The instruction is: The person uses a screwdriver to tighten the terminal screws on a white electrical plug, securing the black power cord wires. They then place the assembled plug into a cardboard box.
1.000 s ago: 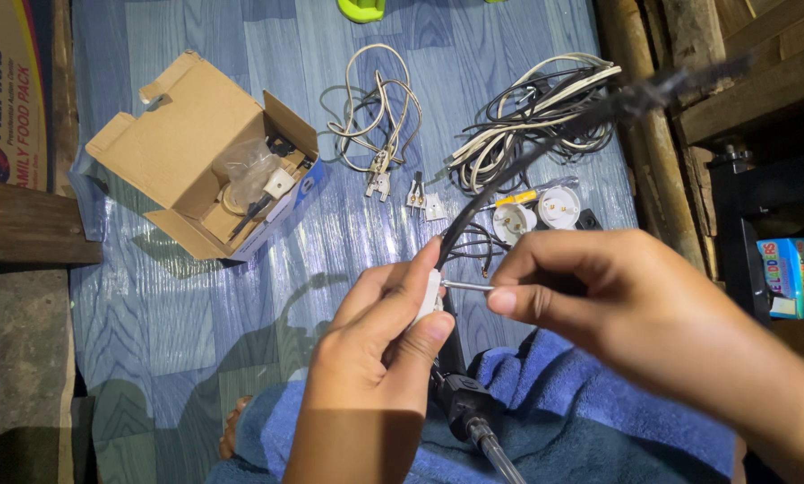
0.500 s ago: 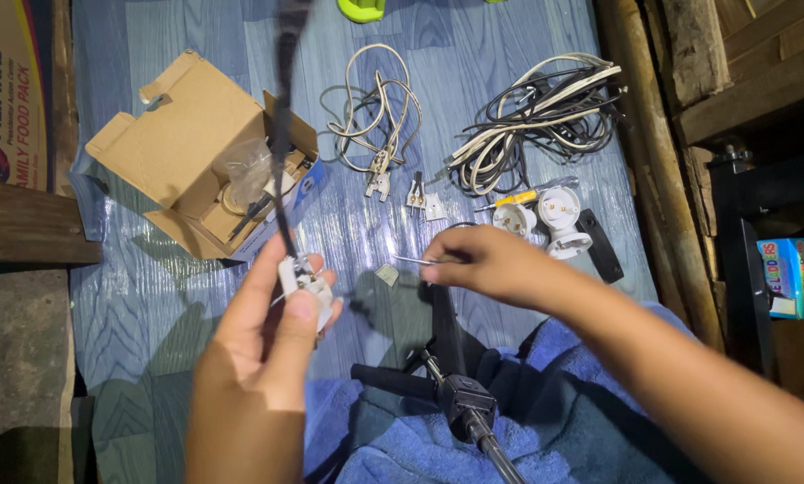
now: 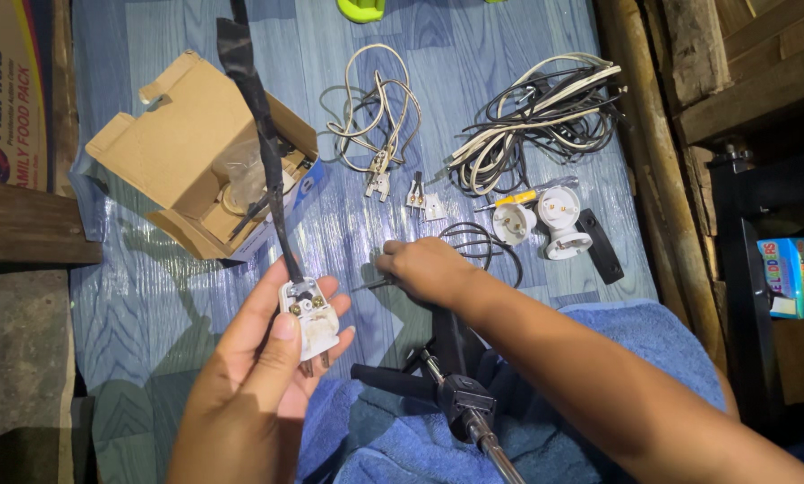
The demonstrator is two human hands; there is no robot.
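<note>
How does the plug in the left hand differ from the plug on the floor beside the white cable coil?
The opened white plug is held up in the left hand; the small white plug lies flat on the floor. The opened white plug has its cover off, showing brass screws, and hangs on a dark cord; the small white plug looks closed, on pale cable. Both are white and wired.

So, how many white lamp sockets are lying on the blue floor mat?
2. Both white lamp sockets lie side by side, right of the right hand: the smaller one to the left, the larger one beside the black flat piece. Others may be hidden inside the cardboard box.
</note>
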